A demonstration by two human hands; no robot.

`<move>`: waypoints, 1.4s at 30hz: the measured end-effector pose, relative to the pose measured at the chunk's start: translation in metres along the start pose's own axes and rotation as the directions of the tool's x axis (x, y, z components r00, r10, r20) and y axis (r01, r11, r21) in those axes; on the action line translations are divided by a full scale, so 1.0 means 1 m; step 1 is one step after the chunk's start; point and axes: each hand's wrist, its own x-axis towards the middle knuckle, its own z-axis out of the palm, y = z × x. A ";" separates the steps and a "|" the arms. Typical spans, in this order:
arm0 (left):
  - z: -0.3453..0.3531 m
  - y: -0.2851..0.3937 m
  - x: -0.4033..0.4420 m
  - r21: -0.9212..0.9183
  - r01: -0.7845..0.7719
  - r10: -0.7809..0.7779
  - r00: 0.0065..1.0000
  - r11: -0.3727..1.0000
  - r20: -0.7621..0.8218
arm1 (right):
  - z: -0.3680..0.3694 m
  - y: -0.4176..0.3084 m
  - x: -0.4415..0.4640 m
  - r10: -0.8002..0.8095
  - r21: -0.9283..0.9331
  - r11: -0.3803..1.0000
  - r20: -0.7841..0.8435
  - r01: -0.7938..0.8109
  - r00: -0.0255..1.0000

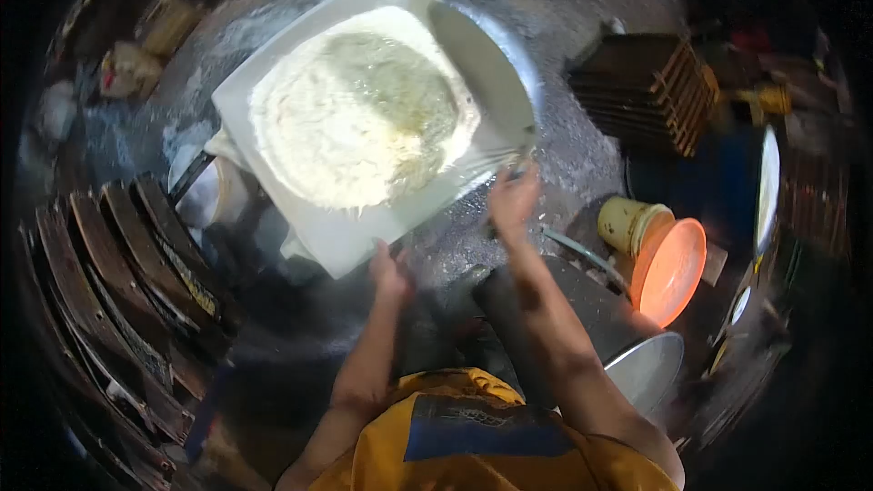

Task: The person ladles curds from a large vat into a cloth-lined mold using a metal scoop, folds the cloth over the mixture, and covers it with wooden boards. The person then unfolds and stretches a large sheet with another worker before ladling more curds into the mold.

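A pale square cloth (318, 241) is spread over a large round metal vessel (486, 73), with a pool of whitish, foamy liquid (318, 127) lying in it. My left hand (391, 271) is near the cloth's lower corner, its fingers apart, with nothing seen in it. At the right corner of the cloth is my right hand (515, 193), its fingers closed on the gathered cloth edge. The side of the vessel shows to the right of the cloth.
Stacked wooden racks (637, 82) stand at the upper right. Below them are a cream bucket (623, 223), an orange basin (671, 273) and a metal basin (647, 373). Dark wooden slats (118, 264) lean at the left, beside a white bucket (211, 191).
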 end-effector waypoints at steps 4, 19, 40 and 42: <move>0.037 0.018 -0.050 0.102 -0.028 0.035 0.998 0.994 -0.061 | -0.170 0.045 0.011 0.027 0.436 0.886 -0.387 0.157 0.922; 0.224 -0.341 -0.298 0.665 -0.747 -0.514 0.571 -0.003 0.640 | -0.360 0.460 -0.222 0.733 0.531 -0.644 0.225 0.551 0.642; 0.211 -0.468 -0.335 0.321 -0.834 -0.317 0.485 -0.450 0.815 | -0.208 0.627 -0.530 0.793 0.628 -0.483 0.609 0.609 0.001; 0.202 -0.479 -0.343 0.297 -0.853 -0.319 0.451 -0.430 0.834 | -0.222 0.635 -0.540 0.842 0.677 -0.433 0.540 0.595 -0.001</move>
